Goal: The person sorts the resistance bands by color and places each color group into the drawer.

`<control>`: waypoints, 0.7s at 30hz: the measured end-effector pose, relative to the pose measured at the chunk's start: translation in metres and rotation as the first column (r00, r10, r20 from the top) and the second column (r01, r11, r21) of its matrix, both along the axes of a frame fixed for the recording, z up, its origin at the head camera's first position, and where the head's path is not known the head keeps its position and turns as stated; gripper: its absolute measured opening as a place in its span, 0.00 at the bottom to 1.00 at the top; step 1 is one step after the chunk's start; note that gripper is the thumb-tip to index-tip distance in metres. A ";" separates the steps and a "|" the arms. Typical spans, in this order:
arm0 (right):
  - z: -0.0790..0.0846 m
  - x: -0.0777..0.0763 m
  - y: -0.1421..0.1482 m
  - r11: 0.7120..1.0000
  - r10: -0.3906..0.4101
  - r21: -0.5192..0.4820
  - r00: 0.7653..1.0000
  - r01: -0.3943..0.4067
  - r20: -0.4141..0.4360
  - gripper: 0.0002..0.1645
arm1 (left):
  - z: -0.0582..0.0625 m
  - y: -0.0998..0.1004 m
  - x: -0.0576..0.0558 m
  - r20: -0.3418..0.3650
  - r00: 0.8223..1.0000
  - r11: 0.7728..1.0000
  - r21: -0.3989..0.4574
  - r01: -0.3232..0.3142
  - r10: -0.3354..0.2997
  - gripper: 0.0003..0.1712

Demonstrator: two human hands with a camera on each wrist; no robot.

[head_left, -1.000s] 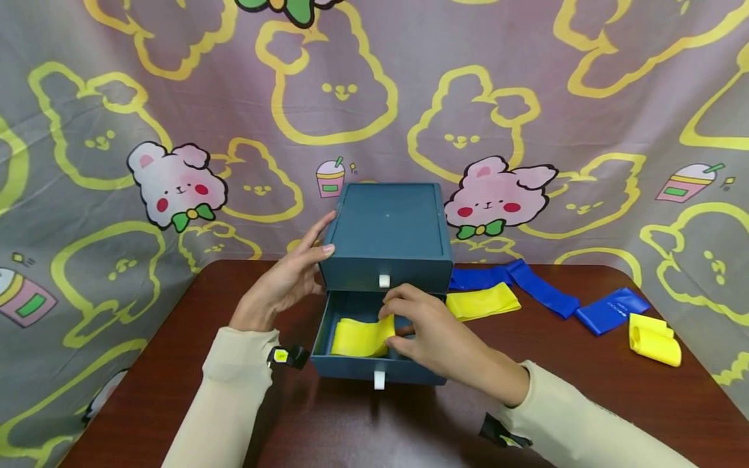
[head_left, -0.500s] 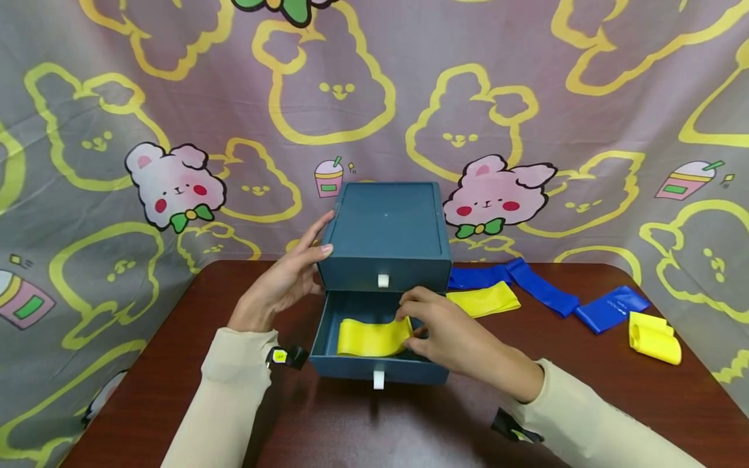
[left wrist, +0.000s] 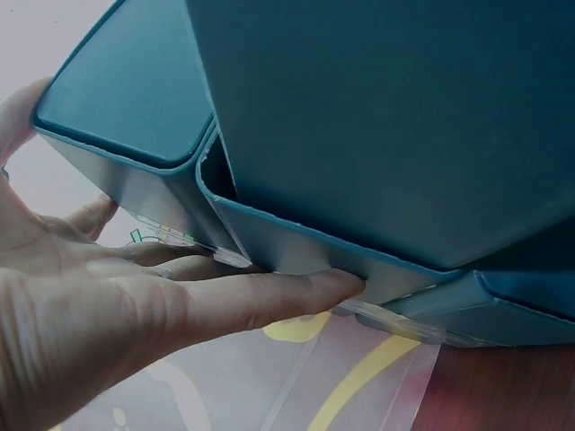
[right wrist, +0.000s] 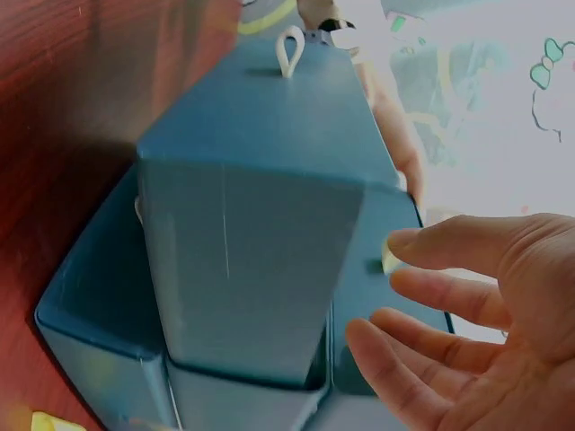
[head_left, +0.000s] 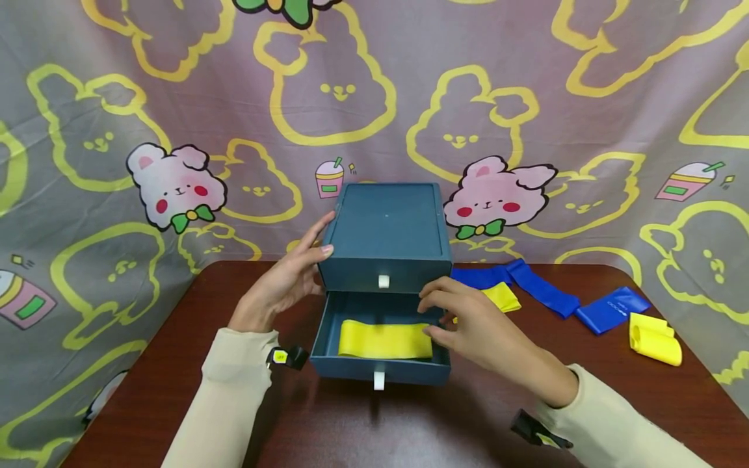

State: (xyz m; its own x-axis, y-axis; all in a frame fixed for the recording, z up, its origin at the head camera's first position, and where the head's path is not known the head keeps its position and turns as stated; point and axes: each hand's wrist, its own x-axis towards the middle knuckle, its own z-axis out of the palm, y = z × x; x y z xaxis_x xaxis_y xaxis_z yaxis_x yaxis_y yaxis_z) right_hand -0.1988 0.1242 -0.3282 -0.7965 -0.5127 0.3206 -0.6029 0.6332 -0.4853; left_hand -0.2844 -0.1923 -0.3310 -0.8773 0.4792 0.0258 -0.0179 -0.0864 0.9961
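A dark teal drawer cabinet (head_left: 387,224) stands on the table, its middle drawer (head_left: 345,368) pulled out. Inside that drawer lies a flat yellow band (head_left: 383,340), stretched out lengthwise along the front. My left hand (head_left: 285,279) presses the cabinet's left side with extended fingers; in the left wrist view the thumb lies along the casing beside the drawer. My right hand (head_left: 476,318) hovers at the drawer's right edge, close to the band's end, fingers spread and loosely bent. It holds nothing in the right wrist view, where the band is hidden by the drawer wall.
Right of the cabinet lie blue bands (head_left: 541,289) and another yellow band (head_left: 504,297), partly behind my right hand. A folded blue band (head_left: 611,310) and a folded yellow band (head_left: 655,339) lie farther right. A patterned cloth (head_left: 363,117) hangs behind the table.
My right hand has drawn the yellow band's end rightward, let it go and moved off to the drawer's right edge. The band now lies longer and flatter. The left hand has stayed put.
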 end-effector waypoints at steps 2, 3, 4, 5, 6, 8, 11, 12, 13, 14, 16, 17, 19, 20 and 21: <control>0.000 -0.001 0.005 1.000 -0.014 -0.026 1.000 0.014 -0.012 0.15 | 0.000 0.000 0.000 0.000 1.000 1.000 0.000 0.000 0.000 0.43; 0.000 -0.002 0.008 0.999 -0.021 -0.037 1.000 0.021 -0.020 0.15 | 0.000 0.000 0.000 -0.001 1.000 1.000 -0.001 -0.001 0.001 0.43; 0.000 -0.002 0.011 0.999 -0.027 -0.045 0.999 0.025 -0.032 0.15 | 0.000 0.000 0.000 -0.001 1.000 1.000 -0.002 -0.001 0.001 0.43; 0.000 -0.003 0.014 0.998 -0.035 -0.050 0.999 0.033 -0.042 0.15 | 0.000 0.000 0.000 -0.001 1.000 1.000 -0.003 -0.001 0.001 0.43; 0.001 -0.003 0.016 0.998 -0.042 -0.055 0.998 0.040 -0.050 0.15 | 0.000 0.000 0.000 -0.001 1.000 1.000 -0.004 -0.002 0.002 0.43; 0.003 -0.004 0.022 0.997 -0.064 -0.056 0.996 0.061 -0.068 0.15 | 0.000 0.000 0.000 -0.002 1.000 1.000 -0.004 -0.002 0.002 0.43; 0.005 -0.005 0.032 0.993 -0.106 -0.052 0.992 0.102 -0.074 0.17 | 0.000 0.000 0.000 -0.003 1.000 1.000 -0.004 -0.003 0.003 0.43; 0.006 -0.006 0.035 0.992 -0.119 -0.051 0.990 0.115 -0.072 0.18 | 0.000 0.000 0.000 -0.004 1.000 1.000 -0.006 -0.004 0.004 0.43; 0.007 -0.006 0.038 0.990 -0.132 -0.047 0.989 0.129 -0.069 0.19 | 0.000 0.000 0.000 -0.004 1.000 1.000 -0.007 -0.005 0.005 0.43; 0.007 -0.007 0.042 0.989 -0.146 -0.043 0.987 0.144 -0.061 0.19 | 0.000 0.001 0.000 -0.004 1.000 1.000 -0.009 -0.007 0.007 0.43; 0.006 -0.009 0.048 0.985 -0.169 -0.040 0.985 0.167 -0.041 0.21 | 0.000 0.001 0.000 -0.005 1.000 1.000 -0.012 -0.010 0.010 0.43; 0.006 -0.011 0.051 0.984 -0.177 -0.039 0.984 0.176 -0.030 0.22 | 0.000 0.001 0.000 -0.003 1.000 1.000 -0.013 -0.011 0.011 0.43; 0.004 -0.013 0.057 0.982 -0.186 -0.038 0.982 0.186 -0.017 0.23 | 0.000 0.001 0.000 0.000 1.000 1.000 -0.014 -0.013 0.013 0.43; 0.003 -0.015 0.060 0.981 -0.189 -0.039 0.982 0.188 -0.013 0.23 | 0.000 0.001 0.000 0.002 1.000 1.000 -0.012 -0.013 0.014 0.43; 0.002 -0.016 0.062 0.981 -0.188 -0.041 0.982 0.188 -0.011 0.23 | 0.000 0.001 0.001 0.005 1.000 1.000 -0.012 -0.014 0.014 0.43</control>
State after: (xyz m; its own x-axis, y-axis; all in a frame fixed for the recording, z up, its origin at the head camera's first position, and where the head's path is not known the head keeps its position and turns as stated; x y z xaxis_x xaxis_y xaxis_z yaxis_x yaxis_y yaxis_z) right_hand -0.2152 0.1866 -0.3264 -0.8724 -0.3409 0.3502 -0.4823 0.7165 -0.5041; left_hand -0.2839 -0.1913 -0.3315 -0.8841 0.4670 0.0162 -0.0214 -0.0749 0.9970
